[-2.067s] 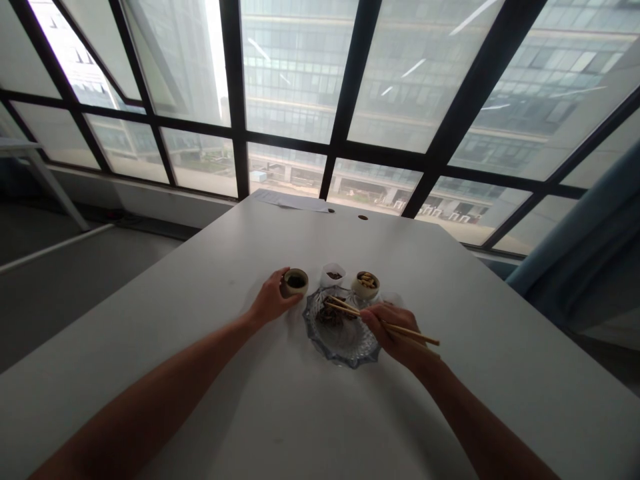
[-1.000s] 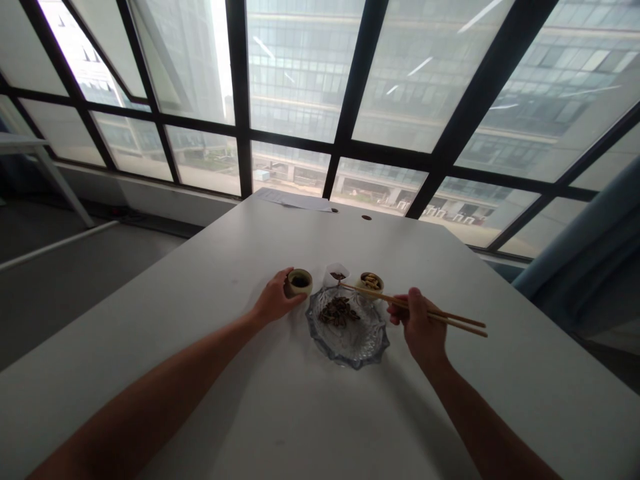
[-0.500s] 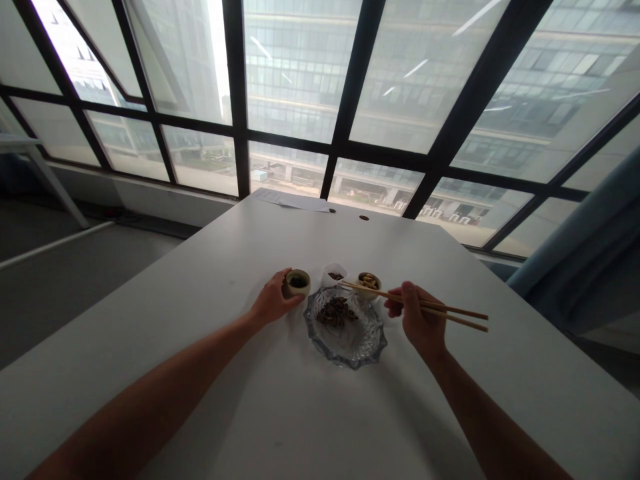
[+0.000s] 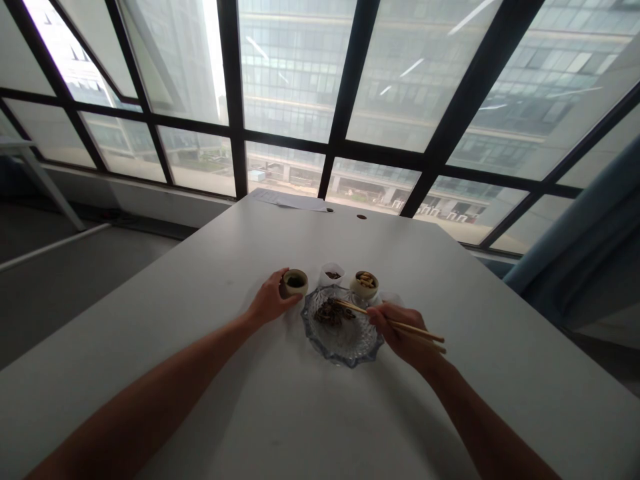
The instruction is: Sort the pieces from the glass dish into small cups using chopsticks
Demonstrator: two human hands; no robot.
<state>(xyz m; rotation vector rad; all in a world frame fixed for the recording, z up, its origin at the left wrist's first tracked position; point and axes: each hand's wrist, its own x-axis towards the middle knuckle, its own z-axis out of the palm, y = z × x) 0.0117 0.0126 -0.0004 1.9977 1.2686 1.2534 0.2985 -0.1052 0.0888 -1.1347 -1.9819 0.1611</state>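
My left hand (image 4: 273,295) is wrapped round a small pale cup (image 4: 295,293) with something dark inside. In my right hand (image 4: 403,330) is a pair of wooden chopsticks (image 4: 415,329), their tips down at a heap of dark, seed-like pieces (image 4: 333,312). That heap lies in the back left part of a scalloped clear glass plate (image 4: 357,357). Behind the plate stand a white cup (image 4: 327,277) with dark bits in it and a second pale cup (image 4: 364,291) holding yellowish-brown pieces. Whether the chopsticks pinch a piece is too small to tell.
All of this stands on a white table (image 4: 240,393). Another whitish, translucent object (image 4: 391,297) is partly hidden behind my right hand. Paper sheets (image 4: 295,201) lie at the far edge near two round holes. Beyond are large windows, with a blue curtain (image 4: 565,260) at right.
My right hand has moved left and lowered the chopsticks from above the cups to the dark heap in the plate. My left hand stays on its cup.
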